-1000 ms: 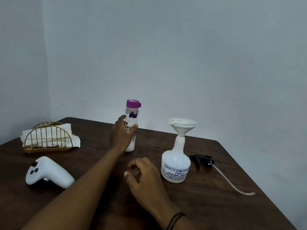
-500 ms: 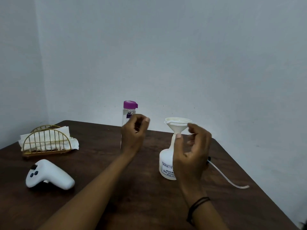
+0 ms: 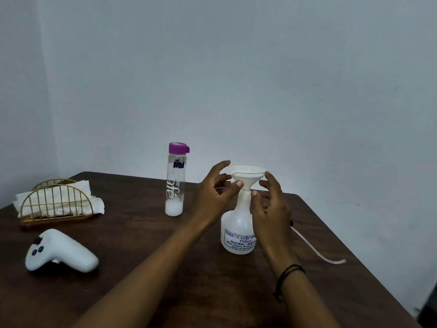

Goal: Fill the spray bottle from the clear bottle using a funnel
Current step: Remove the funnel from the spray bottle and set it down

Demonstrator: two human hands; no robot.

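The clear bottle (image 3: 175, 183) with a purple cap stands upright on the table, a little white content at its bottom, and nothing touches it. To its right stands the white spray bottle (image 3: 236, 233) without its head, a white funnel (image 3: 247, 174) seated in its neck. My left hand (image 3: 212, 195) is at the funnel's left side, thumb against the cone and forefinger by the rim. My right hand (image 3: 269, 207) is at the right side, a fingertip on the rim and the thumb near the stem. It covers part of the spray bottle.
A gold wire napkin holder (image 3: 54, 204) with paper napkins stands at the far left. In front of it lies a white controller (image 3: 61, 250). The spray head's thin tube (image 3: 316, 252) trails toward the dark table's (image 3: 212, 292) right edge, its black head mostly hidden behind my right hand.
My left hand let go of the clear bottle and moved right to the funnel. My right hand rose from the table to the funnel's other side.
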